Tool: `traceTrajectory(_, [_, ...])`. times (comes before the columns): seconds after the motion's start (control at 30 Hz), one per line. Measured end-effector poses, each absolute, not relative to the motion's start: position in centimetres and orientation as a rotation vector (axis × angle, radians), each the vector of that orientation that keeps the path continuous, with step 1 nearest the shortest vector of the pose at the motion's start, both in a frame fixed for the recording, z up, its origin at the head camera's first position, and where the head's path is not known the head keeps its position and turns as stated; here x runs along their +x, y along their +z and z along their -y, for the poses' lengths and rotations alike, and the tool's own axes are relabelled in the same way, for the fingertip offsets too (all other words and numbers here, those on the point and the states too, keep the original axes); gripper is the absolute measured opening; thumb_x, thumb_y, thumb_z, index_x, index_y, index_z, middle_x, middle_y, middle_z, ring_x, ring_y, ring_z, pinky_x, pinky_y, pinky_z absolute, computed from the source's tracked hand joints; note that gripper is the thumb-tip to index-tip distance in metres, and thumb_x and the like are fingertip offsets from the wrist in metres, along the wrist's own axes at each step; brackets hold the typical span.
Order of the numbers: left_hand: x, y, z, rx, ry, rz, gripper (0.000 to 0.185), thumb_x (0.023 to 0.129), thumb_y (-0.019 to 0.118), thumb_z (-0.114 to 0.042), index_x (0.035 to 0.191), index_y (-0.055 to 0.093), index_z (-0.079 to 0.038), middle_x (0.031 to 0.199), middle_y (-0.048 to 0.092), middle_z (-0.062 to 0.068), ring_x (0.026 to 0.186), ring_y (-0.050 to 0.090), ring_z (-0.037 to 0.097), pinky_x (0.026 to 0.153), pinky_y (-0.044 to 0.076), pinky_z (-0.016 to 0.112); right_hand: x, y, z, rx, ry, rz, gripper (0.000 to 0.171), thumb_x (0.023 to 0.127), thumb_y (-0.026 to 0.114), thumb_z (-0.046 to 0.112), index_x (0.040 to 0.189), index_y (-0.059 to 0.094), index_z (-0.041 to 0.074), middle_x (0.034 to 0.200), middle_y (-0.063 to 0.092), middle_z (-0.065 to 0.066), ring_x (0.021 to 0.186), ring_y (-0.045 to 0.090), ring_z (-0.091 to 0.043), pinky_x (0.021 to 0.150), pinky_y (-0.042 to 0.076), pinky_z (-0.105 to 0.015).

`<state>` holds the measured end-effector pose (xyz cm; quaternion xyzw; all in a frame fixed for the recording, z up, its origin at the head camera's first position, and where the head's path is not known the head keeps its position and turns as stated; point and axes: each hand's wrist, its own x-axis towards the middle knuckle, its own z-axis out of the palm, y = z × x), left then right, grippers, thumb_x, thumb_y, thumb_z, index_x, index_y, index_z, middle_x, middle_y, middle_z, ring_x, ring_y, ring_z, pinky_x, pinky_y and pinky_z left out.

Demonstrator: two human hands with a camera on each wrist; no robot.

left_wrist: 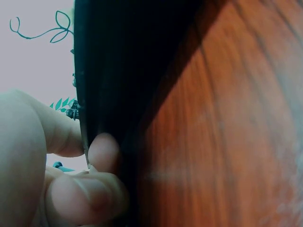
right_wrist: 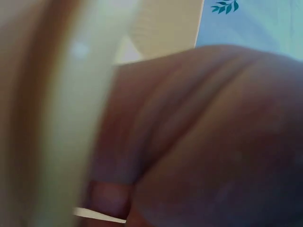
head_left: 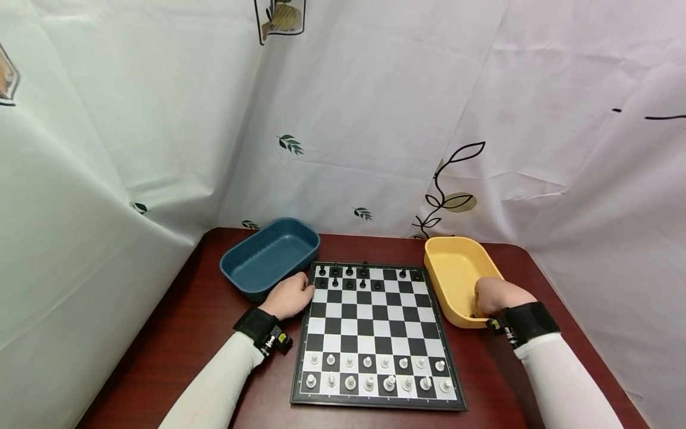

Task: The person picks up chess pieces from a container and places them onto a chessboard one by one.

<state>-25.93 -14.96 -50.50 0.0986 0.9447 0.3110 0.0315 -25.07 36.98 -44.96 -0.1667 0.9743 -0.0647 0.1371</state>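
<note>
The chessboard [head_left: 372, 328] lies on the table [head_left: 177, 357], between the blue tray [head_left: 276, 253] at left and the yellow tray [head_left: 455, 262] at right. White pieces [head_left: 350, 382] fill the two near rows; black pieces [head_left: 349, 284] occupy part of the two far rows. The left hand [head_left: 289, 296] grips the board's left edge. The right hand [head_left: 501, 296] is inside the yellow tray, fingertips hidden; whether it holds anything cannot be determined.
</note>
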Motion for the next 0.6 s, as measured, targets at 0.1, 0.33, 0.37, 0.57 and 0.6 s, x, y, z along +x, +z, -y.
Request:
traceTrajectory(0.1, [-25.9, -50.5, 15.0, 0.301, 0.949, -2.912, 0.024, 0.111, 0.061, -0.028, 0.092, 0.058, -0.014, 0.072, 0.057, 0.004, 0.055, 0.056, 0.021, 0.058, 0.043, 0.038, -24.9, -44.6, -36.7, -0.469, -0.25, -2.787, 0.03, 0.072, 0.064, -0.001, 0.058, 0.05, 0.021, 0.058, 0.04, 0.007, 0.055, 0.037, -0.013, 0.052, 0.029, -0.027])
traceTrajectory(0.33, [-25.9, -50.4, 15.0, 0.304, 0.955, -2.912, 0.023, 0.111, 0.061, -0.028, 0.092, 0.058, -0.014, 0.072, 0.057, 0.004, 0.054, 0.056, 0.021, 0.057, 0.043, 0.038, -23.8, -43.1, -35.2, -0.362, -0.363, -2.737, 0.022, 0.076, 0.063, -0.008, 0.071, 0.065, 0.013, 0.063, 0.054, 0.003, 0.053, 0.049, -0.013, 0.052, 0.04, -0.027])
traceTrajectory(0.37, [-26.0, -50.4, 15.0, 0.304, 0.956, -2.912, 0.023, 0.111, 0.061, -0.028, 0.092, 0.058, -0.014, 0.072, 0.057, 0.004, 0.054, 0.056, 0.021, 0.057, 0.043, 0.038, -23.8, -43.1, -35.2, -0.348, -0.376, -2.732, 0.023, 0.076, 0.062, -0.009, 0.073, 0.067, 0.013, 0.063, 0.055, 0.003, 0.052, 0.049, -0.013, 0.052, 0.041, -0.028])
traceTrajectory(0.57, [-25.9, -50.4, 15.0, 0.309, 0.966, -2.899, 0.024, 0.111, 0.061, -0.028, 0.093, 0.058, -0.014, 0.071, 0.057, 0.004, 0.053, 0.056, 0.02, 0.056, 0.043, 0.037, -23.8, -42.9, -34.9, -0.302, -0.456, -2.735, 0.02, 0.081, 0.067, -0.009, 0.083, 0.071, 0.01, 0.071, 0.061, 0.0, 0.064, 0.056, -0.017, 0.059, 0.046, -0.032])
traceTrajectory(0.6, [-25.9, -50.4, 15.0, 0.308, 0.967, -2.898, 0.024, 0.111, 0.061, -0.028, 0.093, 0.058, -0.014, 0.071, 0.057, 0.004, 0.053, 0.056, 0.02, 0.056, 0.043, 0.038, -23.8, -42.9, -34.9, -0.309, -0.453, -2.746, 0.018, 0.082, 0.07, -0.008, 0.085, 0.072, 0.01, 0.074, 0.063, 0.0, 0.067, 0.057, -0.018, 0.061, 0.048, -0.033])
